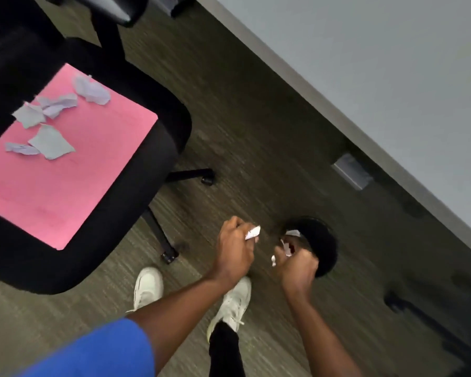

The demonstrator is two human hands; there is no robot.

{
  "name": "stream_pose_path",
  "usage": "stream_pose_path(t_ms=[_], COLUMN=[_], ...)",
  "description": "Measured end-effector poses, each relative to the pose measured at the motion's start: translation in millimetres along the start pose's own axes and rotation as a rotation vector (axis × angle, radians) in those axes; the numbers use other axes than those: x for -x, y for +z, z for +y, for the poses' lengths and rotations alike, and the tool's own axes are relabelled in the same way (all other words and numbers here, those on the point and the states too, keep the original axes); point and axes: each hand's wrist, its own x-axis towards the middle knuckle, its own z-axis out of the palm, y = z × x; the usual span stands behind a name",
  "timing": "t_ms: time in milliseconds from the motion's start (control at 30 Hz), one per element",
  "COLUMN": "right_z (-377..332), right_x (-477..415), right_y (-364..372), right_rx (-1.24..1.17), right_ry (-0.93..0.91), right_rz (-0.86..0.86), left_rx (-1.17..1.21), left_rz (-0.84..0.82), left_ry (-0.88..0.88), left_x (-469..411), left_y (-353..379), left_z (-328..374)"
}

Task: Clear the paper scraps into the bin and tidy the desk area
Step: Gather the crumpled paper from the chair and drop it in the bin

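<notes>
Paper scraps (51, 142), upper left of frame: matt, pale grey-lilac, torn rough edges, some creased. They lie on a smooth matt pink paper sheet (65, 172). Chair seat (152, 148) beneath: black cloth, matt, soft-looking. Chair legs (185, 174), centre: black, slightly glossy, plastic-like. Floor (256, 118): matt grey-brown, fine streaked grain. Bin (321, 246), lower centre: black, dull. Desk top (392, 63), upper right: smooth, matt grey.

Far left: office chair (136, 164), folder (65, 170) lying on its seat, torn paper scraps (51, 142) scattered on the folder's far half. Right of the chair, on the floor: round bin (321, 246), close below the desk edge (365, 137). Both hands just left of the bin.
</notes>
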Motion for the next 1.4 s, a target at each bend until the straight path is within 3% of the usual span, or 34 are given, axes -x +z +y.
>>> stream_pose_path(t_ms=[167,267,333,467,633,733,867,967,1200,1267,1400], right_z=[77,117,140,178,205,210,206,196,133,106,42], right_x=[-46,-70,-85,-117,-143,-154,-152,-142,-106,-96,-80], right_y=[-15,-19,-20,-8,7,11,7,-2,-8,-5,5], right_rx=[-0.077,-0.009,0.059,0.157,0.153,0.060,-0.064,0.052,0.055,0.046,-0.009], right_ry=[0.152,0.126,0.131,0.185,0.214,0.294,0.306,0.173,0.016,-0.033,-0.058], right_rz=[-0.016,0.032,0.045,-0.031,-0.141,-0.191,-0.167,-0.177,-0.149,-0.142,-0.206], left_rx=[0.071,0.164,0.117,0.092,0.033,0.132,0.395,0.439,-0.106,-0.136,-0.038], left_rz=[-0.172,-0.187,-0.289,-0.318,-0.402,-0.486,-0.609,-0.645,-0.553,-0.485,-0.309], left_ry=[-0.130,-0.168,-0.226,-0.256,-0.227,-0.270,-0.502,-0.491,-0.149,-0.116,-0.238], left_x=[-8,-18,-30,-48,-67,-73,-72,-67,-43,-35,-19], left_y=[83,130,158,211,252,264,264,251,174,143,79], left_z=[24,28,25,10,-8,-13,-14,-13,-9,-11,-20])
